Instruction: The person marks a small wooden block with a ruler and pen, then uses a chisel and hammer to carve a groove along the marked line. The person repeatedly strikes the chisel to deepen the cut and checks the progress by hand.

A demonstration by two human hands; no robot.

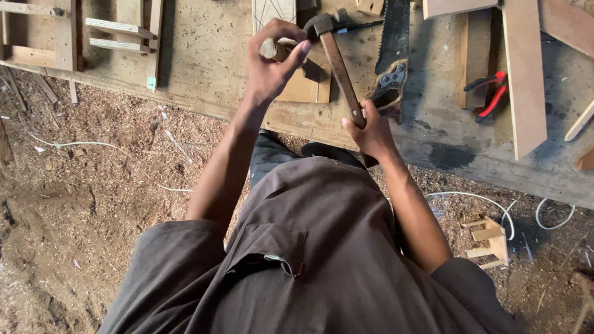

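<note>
The right hand [373, 134] grips the hammer [339, 67] by its handle, head raised over the bench [200, 67]. The left hand [272, 61] pinches a short wooden peg [274, 48] above a small wood block [308, 86] — probably not yet driven in, so the hammering is left.

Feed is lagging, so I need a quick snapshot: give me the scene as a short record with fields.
left hand: grips a short wooden dowel over a small wooden block
right hand: holds a hammer by its wooden handle, head beside the dowel
surface: wooden workbench
nearby: handsaw, red pliers, loose planks
floor: sawdust
</note>
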